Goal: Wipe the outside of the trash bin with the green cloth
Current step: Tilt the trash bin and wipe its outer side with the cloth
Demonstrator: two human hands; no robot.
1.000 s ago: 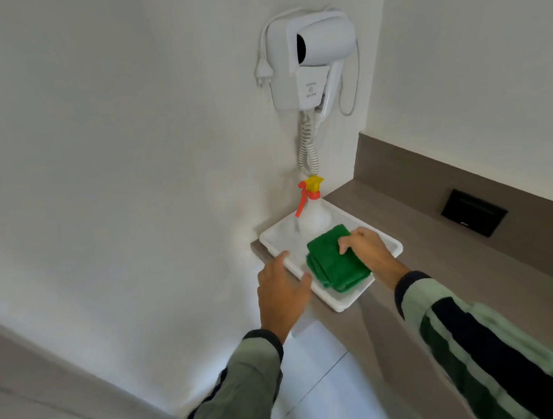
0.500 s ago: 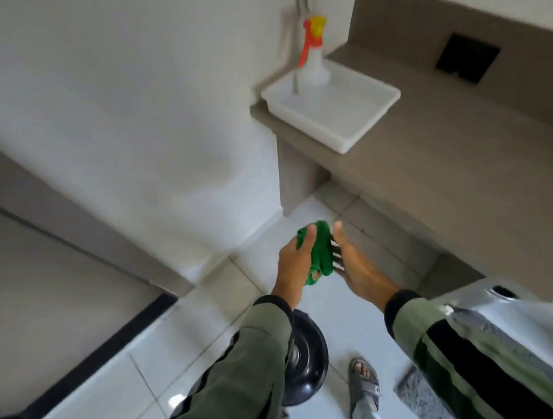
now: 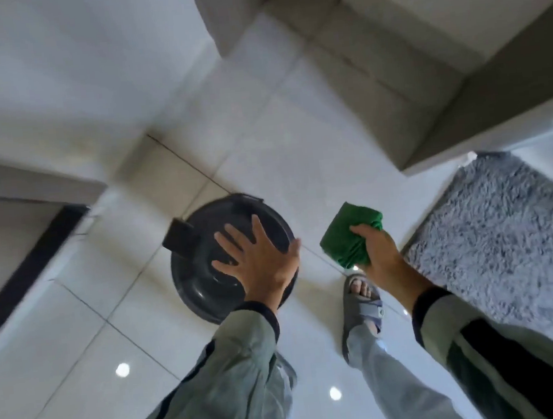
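Observation:
A round black trash bin (image 3: 204, 275) stands on the white tiled floor below me, seen from above, with its lid down and a black pedal tab at its far left side. My left hand (image 3: 259, 261) is spread, fingers apart, over the bin's lid; whether it touches the lid I cannot tell. My right hand (image 3: 377, 249) is to the right of the bin, closed on the bunched green cloth (image 3: 349, 236), which hangs in the air clear of the bin.
A grey shaggy mat (image 3: 505, 239) lies on the floor at the right. My sandalled foot (image 3: 362, 302) stands between bin and mat. A counter's underside and support (image 3: 390, 75) rise at the top right. A dark-edged threshold (image 3: 29, 261) runs at the left.
The cloth came off the white tray on the counter, passed between both hands, and is now in my right hand alone. My view dropped to the floor; my left hand moved over the bin.

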